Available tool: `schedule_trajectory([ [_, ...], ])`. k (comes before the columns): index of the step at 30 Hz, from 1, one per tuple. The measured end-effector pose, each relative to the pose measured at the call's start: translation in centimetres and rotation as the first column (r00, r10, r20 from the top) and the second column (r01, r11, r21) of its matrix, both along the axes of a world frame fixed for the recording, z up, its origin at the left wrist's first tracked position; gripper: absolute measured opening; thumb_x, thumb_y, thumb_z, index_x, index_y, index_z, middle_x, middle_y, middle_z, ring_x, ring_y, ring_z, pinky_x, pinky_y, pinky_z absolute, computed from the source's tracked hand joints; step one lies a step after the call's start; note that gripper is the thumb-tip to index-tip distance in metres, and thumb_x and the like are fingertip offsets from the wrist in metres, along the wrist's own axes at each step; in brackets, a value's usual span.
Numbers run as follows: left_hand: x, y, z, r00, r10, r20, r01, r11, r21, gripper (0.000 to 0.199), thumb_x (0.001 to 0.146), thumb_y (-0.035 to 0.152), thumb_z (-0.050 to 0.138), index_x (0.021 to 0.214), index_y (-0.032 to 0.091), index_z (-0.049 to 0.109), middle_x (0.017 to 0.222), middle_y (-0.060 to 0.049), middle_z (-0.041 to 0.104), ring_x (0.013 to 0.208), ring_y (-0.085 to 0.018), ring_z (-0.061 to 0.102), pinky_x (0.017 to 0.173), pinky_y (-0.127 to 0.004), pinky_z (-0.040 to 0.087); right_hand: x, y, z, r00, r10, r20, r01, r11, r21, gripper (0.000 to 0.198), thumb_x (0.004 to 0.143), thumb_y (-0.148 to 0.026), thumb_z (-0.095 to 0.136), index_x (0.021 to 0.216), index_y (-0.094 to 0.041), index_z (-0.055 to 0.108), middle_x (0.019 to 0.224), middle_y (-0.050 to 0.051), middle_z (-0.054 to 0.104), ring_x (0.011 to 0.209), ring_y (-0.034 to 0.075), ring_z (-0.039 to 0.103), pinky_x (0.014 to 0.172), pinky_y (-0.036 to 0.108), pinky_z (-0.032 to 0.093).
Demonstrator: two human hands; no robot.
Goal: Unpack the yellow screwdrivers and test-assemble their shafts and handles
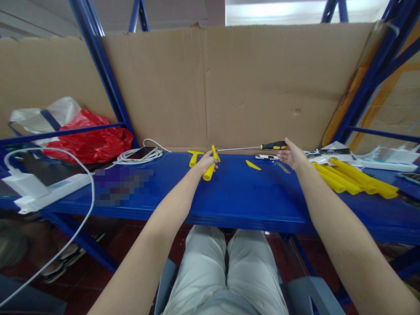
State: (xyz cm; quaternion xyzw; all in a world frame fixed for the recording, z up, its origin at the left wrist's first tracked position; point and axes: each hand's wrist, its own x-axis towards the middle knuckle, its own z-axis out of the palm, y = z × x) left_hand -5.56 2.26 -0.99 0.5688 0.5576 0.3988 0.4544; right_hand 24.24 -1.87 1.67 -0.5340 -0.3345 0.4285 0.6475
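My left hand is closed around a yellow T-shaped plastic piece with a tube handle. In my right hand the fingers grip the end of a screwdriver with a black and yellow handle. Its long metal shaft points left and its tip meets the head of the yellow piece, though the exact contact is too small to make out. A second yellow T-shaped piece lies just left of my left hand. Between the hands lies a flat yellow piece. A thin metal strip rests below my right hand.
Several yellow tubes lie on the blue table at right, near a white power strip. At left are a coiled white cable, a red plastic bag and another power strip. A cardboard sheet stands behind.
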Motion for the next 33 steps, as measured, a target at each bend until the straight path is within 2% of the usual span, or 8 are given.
schedule_trajectory([
  [6, 0.13, -0.22, -0.03, 1.000, -0.009, -0.006, 0.009, 1.000, 0.006, 0.071, 0.078, 0.001, 0.047, 0.142, 0.025, 0.028, 0.106, -0.008, 0.063, 0.049, -0.006, 0.054, 0.043, -0.018, 0.041, -0.18, -0.06, 0.11, 1.000, -0.020, -0.011, 0.020, 1.000, -0.011, 0.028, 0.092, -0.040, 0.043, 0.080, -0.016, 0.053, 0.055, 0.003, 0.060, 0.047, 0.012, 0.057, 0.038, 0.018, 0.042],
  [11, 0.14, -0.08, -0.19, 1.000, -0.019, -0.011, 0.019, 0.999, 0.027, 0.071, 0.076, 0.002, 0.049, 0.141, 0.025, 0.031, 0.105, -0.007, 0.064, 0.050, -0.007, 0.055, 0.043, -0.019, 0.043, -0.10, 0.12, 0.19, 0.998, -0.064, -0.029, 0.066, 0.995, 0.068, 0.027, 0.091, -0.039, 0.044, 0.078, -0.016, 0.052, 0.054, 0.003, 0.059, 0.048, 0.013, 0.059, 0.039, 0.019, 0.042],
  [16, 0.06, 0.33, -0.23, 0.999, 0.052, -0.017, -0.051, 0.998, 0.044, 0.068, 0.077, 0.002, 0.049, 0.139, 0.025, 0.034, 0.107, -0.007, 0.063, 0.049, -0.005, 0.055, 0.043, -0.017, 0.044, -0.15, 0.27, 0.23, 0.991, -0.135, -0.019, 0.136, 0.987, 0.082, 0.021, 0.088, -0.037, 0.047, 0.082, -0.017, 0.052, 0.049, 0.001, 0.056, 0.042, 0.012, 0.054, 0.037, 0.019, 0.041],
  [20, 0.04, 0.42, -0.29, 0.993, 0.116, 0.001, -0.116, 0.992, 0.049, 0.070, 0.077, 0.001, 0.048, 0.141, 0.025, 0.031, 0.111, -0.008, 0.061, 0.049, -0.005, 0.056, 0.042, -0.017, 0.043, -0.40, 0.08, 0.22, 0.986, -0.165, 0.023, 0.164, 0.985, 0.053, 0.017, 0.086, -0.034, 0.050, 0.088, -0.018, 0.051, 0.046, 0.000, 0.054, 0.040, 0.013, 0.053, 0.036, 0.019, 0.040],
  [26, 0.30, 0.00, -0.09, 0.992, 0.126, 0.031, -0.127, 0.991, 0.036, 0.065, 0.080, 0.003, 0.048, 0.140, 0.024, 0.033, 0.127, -0.011, 0.053, 0.050, -0.005, 0.059, 0.041, -0.018, 0.043, -0.43, -0.14, 0.23, 0.992, -0.104, 0.068, 0.105, 0.994, -0.015, 0.019, 0.087, -0.034, 0.046, 0.086, -0.016, 0.053, 0.044, 0.001, 0.052, 0.039, 0.013, 0.050, 0.035, 0.020, 0.039],
  [33, 0.91, -0.48, 0.14, 0.996, 0.083, -0.024, -0.082, 0.996, 0.023, 0.065, 0.079, 0.001, 0.051, 0.139, 0.022, 0.038, 0.115, -0.009, 0.059, 0.058, -0.007, 0.063, 0.046, -0.017, 0.044, 0.46, 0.02, -0.09, 0.994, -0.064, 0.088, 0.073, 0.992, -0.099, 0.019, 0.086, -0.034, 0.043, 0.075, -0.019, 0.048, 0.040, -0.002, 0.043, 0.032, 0.011, 0.036, 0.031, 0.020, 0.029],
])
